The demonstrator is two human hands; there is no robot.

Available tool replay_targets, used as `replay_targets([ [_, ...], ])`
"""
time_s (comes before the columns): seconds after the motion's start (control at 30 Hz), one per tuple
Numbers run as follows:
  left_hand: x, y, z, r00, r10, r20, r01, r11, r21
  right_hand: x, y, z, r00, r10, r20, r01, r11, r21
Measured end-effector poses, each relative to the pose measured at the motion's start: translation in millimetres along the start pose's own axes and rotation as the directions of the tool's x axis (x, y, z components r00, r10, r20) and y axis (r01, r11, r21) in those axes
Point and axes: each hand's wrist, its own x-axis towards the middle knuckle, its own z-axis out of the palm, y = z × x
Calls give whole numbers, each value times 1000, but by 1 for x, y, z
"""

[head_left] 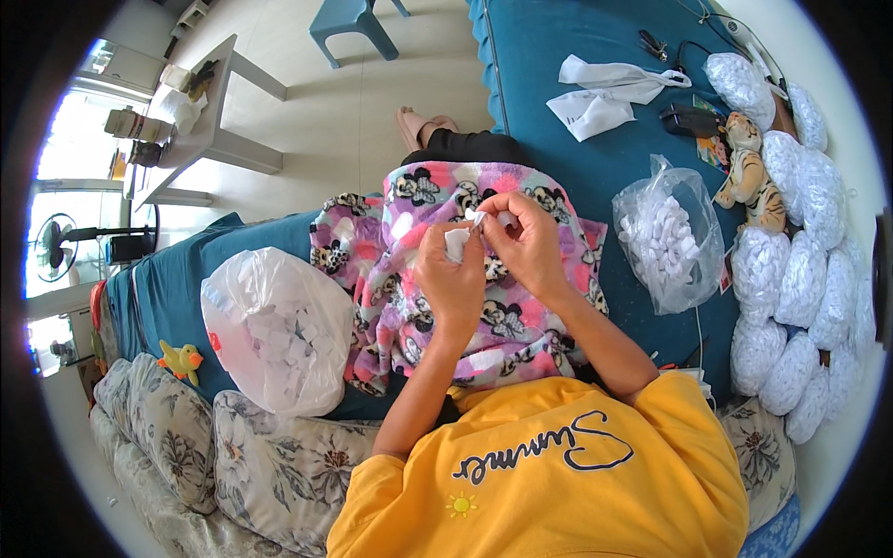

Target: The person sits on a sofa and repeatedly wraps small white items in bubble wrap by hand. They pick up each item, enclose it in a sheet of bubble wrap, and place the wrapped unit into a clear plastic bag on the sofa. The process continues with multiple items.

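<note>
Above my lap, my left hand (452, 289) pinches a small white piece (457, 245), which could be paper or cloth. My right hand (529, 244) meets it fingertip to fingertip, gripping a thin twisted white strip (476, 216). Whether the two white parts are joined is hidden by the fingers. Beneath both hands a fleece blanket (502, 317) with cartoon mouse figures covers my lap. To the left sits a plastic bag (237, 279) with flat white scraps (296, 342) inside. On the right lies an open clear plastic bag (708, 279) holding many small folded white pieces (663, 237).
Full bundles of white pieces (760, 272) line the right wall beside a plush tiger (753, 171). White plastic bags (603, 97) and a black adapter (691, 120) rest on the teal cover (537, 56). A plush duck (181, 361) is at left, near floral cushions (279, 446).
</note>
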Motion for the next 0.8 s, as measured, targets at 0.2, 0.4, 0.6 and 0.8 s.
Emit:
replay_targets([
  [0.2,10,-4,-11,987,-105,125,118,987,-104,9,11,-18,786,229,575,-556,670,492],
  [0.4,29,-6,-22,580,-270,768,801,360,-478,12,13,-32,701,323,636,-711,387,587],
  [0.6,28,-19,-21,631,-90,770,747,339,-572,12,3,-31,667,354,655,-743,375,554],
  [0.8,20,-25,-11,867,-32,498,279,858,-431,9,4,-30,676,396,622,-733,449,511],
])
